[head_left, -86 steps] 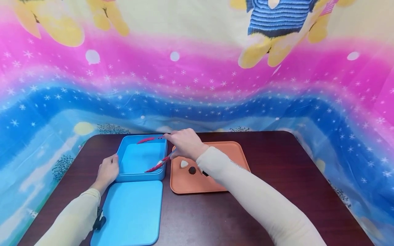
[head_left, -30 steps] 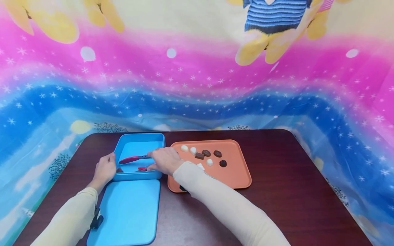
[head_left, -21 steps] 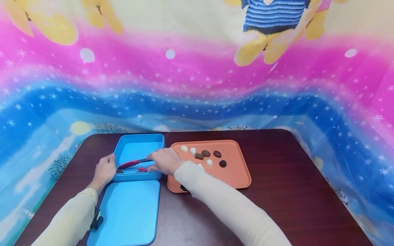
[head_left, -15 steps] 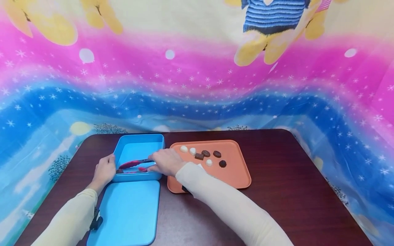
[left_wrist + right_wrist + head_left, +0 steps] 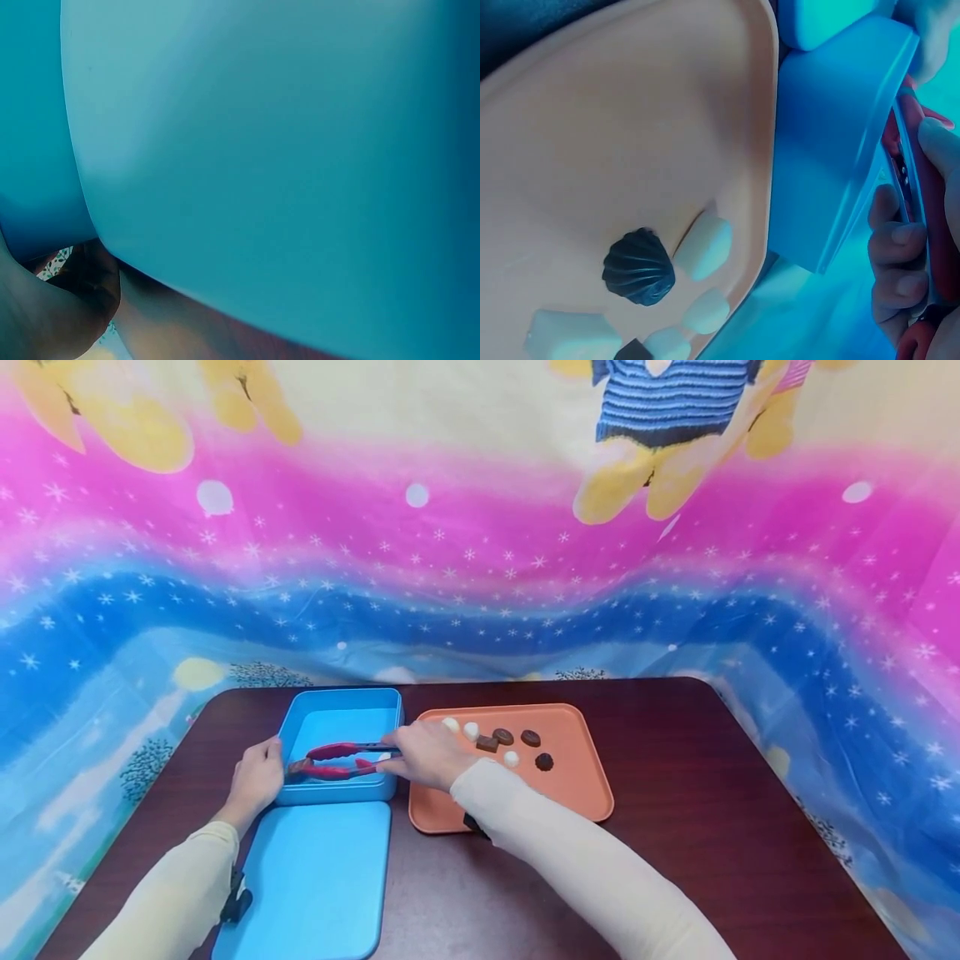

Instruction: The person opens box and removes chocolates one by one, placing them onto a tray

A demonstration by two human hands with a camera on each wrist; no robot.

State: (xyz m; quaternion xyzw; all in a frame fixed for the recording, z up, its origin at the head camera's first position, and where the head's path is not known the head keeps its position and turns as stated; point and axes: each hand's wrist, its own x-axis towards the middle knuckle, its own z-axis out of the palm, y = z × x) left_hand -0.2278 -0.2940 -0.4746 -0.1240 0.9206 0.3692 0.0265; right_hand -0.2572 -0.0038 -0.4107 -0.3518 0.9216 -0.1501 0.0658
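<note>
In the head view my left hand (image 5: 257,774) grips the left wall of an open blue box (image 5: 341,793). In the left wrist view only part of that hand (image 5: 56,307) shows, at the box's edge. My right hand (image 5: 431,753) holds red-tipped tongs (image 5: 333,750), their arms spread inside the box. At the tongs' tips, in the near left corner, lies a brown chocolate (image 5: 297,769); whether they pinch it, I cannot tell. A white chocolate (image 5: 384,757) shows near my right fingertips. The right wrist view has fingers and thumb wrapped round the tongs (image 5: 930,202).
Right of the box lies an orange tray (image 5: 570,793) bearing several white and brown chocolates, among them a dark fluted one (image 5: 543,762). A blue lid (image 5: 315,877) lies flat in front of the box. A patterned cloth (image 5: 480,568) hangs behind the table (image 5: 675,810).
Earlier my right hand held the tongs spread wide at the box's right side; they then went left into the near corner. In the last half second hand and tongs have shifted slightly right.
</note>
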